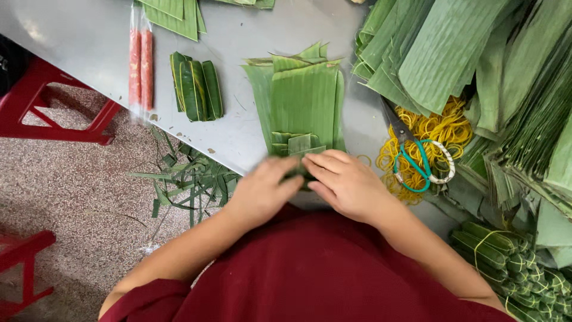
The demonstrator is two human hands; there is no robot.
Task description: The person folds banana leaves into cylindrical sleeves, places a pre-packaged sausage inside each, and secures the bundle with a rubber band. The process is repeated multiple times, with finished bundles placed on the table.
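Head view: both hands [304,185] seemingly pinch the near end of the leaf stack [301,104], lying lengthwise away from the person

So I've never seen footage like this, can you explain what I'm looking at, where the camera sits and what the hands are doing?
This is one picture from a camera worn on a person's head, looking straight down at their own two bare hands over a grey table. No machine is involved. The left hand and the right hand meet at the near end of a stack of flat green banana-leaf pieces, pressing a small folded leaf; motion blur hides the exact grip. Also on the table: a small bundle of folded dark green leaves, two long red sticks in clear plastic, a heap of yellow rubber bands, scissors with green handles and tied green leaf parcels. Leaf trimmings lie on the floor.
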